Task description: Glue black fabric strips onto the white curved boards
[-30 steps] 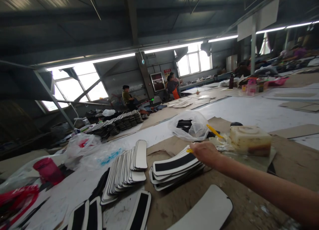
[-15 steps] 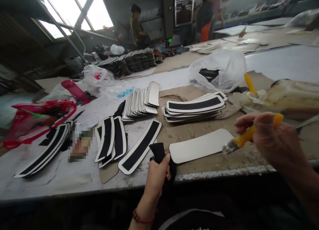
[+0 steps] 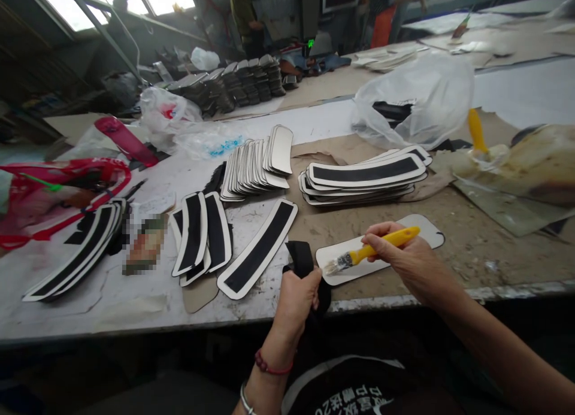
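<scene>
My right hand (image 3: 406, 256) grips a paintbrush with a yellow handle (image 3: 390, 239). Its bristles lie on the left part of a white curved panel (image 3: 381, 268) near the table's front edge. Just left of that panel, my left hand (image 3: 300, 295) is closed on a black fabric strip (image 3: 300, 256), whose loose end folds upward and whose rest hangs by the table edge. Beside it on the left lies a white panel with a black strip down its middle (image 3: 258, 250). More such panels (image 3: 193, 235) overlap further left.
Behind are a fanned stack of plain white panels (image 3: 256, 170) and a pile of black-striped panels (image 3: 363, 178). A clear plastic bag (image 3: 431, 103) holds dark pieces. On the right sits a stained container (image 3: 539, 169) with another yellow handle. A red bag (image 3: 67, 187) lies left. People stand in the background.
My right hand has swung left and down, bringing the brush from the panel's right end to its left part. My left hand keeps the black strip. The camera view has tilted down.
</scene>
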The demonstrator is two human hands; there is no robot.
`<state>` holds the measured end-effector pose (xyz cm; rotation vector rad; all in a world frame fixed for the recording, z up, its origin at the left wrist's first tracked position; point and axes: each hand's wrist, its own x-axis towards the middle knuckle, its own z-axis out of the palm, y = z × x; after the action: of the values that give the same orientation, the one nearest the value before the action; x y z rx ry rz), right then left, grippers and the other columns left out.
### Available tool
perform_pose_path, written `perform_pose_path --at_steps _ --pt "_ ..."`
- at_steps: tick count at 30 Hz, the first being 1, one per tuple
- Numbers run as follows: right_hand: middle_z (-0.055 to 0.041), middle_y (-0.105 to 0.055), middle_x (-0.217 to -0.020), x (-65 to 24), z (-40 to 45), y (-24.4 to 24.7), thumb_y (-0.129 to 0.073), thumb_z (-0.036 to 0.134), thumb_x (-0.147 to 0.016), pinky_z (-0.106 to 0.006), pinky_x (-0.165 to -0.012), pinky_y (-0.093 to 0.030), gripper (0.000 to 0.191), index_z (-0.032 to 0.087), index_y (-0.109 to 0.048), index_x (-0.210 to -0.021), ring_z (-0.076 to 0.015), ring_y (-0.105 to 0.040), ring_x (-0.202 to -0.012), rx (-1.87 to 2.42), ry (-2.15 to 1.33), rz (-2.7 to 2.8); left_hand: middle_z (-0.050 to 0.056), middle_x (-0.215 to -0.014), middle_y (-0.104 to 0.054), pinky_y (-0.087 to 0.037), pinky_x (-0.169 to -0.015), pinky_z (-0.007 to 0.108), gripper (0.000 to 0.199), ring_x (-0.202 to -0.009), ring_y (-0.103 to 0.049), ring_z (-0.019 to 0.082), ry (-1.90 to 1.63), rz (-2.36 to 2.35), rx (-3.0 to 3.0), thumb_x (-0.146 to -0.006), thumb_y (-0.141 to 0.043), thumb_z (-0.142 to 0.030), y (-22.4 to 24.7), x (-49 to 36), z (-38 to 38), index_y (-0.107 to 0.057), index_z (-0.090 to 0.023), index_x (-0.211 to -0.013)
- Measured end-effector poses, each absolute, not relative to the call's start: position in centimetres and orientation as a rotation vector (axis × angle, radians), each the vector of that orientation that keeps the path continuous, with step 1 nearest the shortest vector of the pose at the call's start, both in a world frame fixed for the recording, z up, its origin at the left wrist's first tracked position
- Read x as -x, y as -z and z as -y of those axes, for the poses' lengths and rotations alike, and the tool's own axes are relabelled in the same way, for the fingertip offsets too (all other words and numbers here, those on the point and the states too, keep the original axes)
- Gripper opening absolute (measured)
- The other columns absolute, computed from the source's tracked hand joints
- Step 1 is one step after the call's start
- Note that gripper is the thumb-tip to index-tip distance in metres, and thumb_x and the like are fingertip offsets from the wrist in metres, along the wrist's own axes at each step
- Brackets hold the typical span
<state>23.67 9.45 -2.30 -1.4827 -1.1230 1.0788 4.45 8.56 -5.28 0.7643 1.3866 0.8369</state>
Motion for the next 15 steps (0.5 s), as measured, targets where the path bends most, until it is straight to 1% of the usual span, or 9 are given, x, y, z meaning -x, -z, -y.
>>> perform_pose_path --at_steps 3,5,8,12,15 --pt "-0.001 -0.063 -0.065 -23.9 -9.2 1.6 -0.065 0.056 -0.075 -0.022 -0.049 -0.051 0.039 0.017 -0.064 -0.077 -0.0134 -0.06 -0.053 1.564 -1.045 1.296 -0.009 -0.031 -0.033 -0.022 -0.034 0.021 0.021 -0.028 -0.028 0.005 -0.83 -1.398 -0.771 -0.064 -0.065 -0.032 5.6 -4.4 -8.6 -0.054 -0.017 -0.055" --pt "-0.001 -0.063 -0.062 -24.2 -9.0 1.2 -0.063 0.057 -0.076 -0.023 -0.049 -0.051 0.039 0.018 -0.065 -0.077 -0.014 -0.061 -0.052 1.583 -1.045 1.368 -0.009 -0.03 -0.033 -0.021 -0.033 0.021 0.023 -0.028 -0.027 0.005 -0.829 -1.409 -0.777 -0.063 -0.065 -0.031 5.7 -4.5 -8.6 -0.051 -0.018 -0.052" --pt "-0.0025 -0.066 -0.069 -25.0 -8.9 1.1 -0.061 0.056 -0.078 -0.025 -0.054 -0.053 0.036 0.02 -0.065 -0.077 -0.0154 -0.063 -0.057 1.621 -0.9 1.433 -0.009 -0.031 -0.032 -0.021 -0.032 0.021 0.023 -0.027 -0.027 0.005 -0.842 -1.426 -0.773 -0.061 -0.066 -0.029 5.8 -4.6 -8.6 -0.048 -0.019 -0.051" --pt "-0.004 -0.067 -0.081 -27.2 -8.6 1.6 -0.059 0.053 -0.08 -0.031 -0.067 -0.052 0.032 0.022 -0.065 -0.075 -0.0178 -0.064 -0.069 1.67 -0.477 1.573 -0.01 -0.032 -0.033 -0.021 -0.032 0.021 0.023 -0.027 -0.028 0.006 -0.855 -1.432 -0.757 -0.06 -0.067 -0.031 5.6 -4.8 -8.6 -0.049 -0.019 -0.053" --pt "-0.0039 -0.065 -0.081 -28.8 -8.4 1.5 -0.057 0.048 -0.083 -0.033 -0.074 -0.05 0.028 0.022 -0.064 -0.075 -0.0185 -0.063 -0.074 1.677 -0.3 1.641 -0.01 -0.033 -0.032 -0.019 -0.031 0.021 0.024 -0.028 -0.026 0.006 -0.869 -1.434 -0.746 -0.062 -0.067 -0.033 5.4 -4.9 -8.5 -0.049 -0.019 -0.055"
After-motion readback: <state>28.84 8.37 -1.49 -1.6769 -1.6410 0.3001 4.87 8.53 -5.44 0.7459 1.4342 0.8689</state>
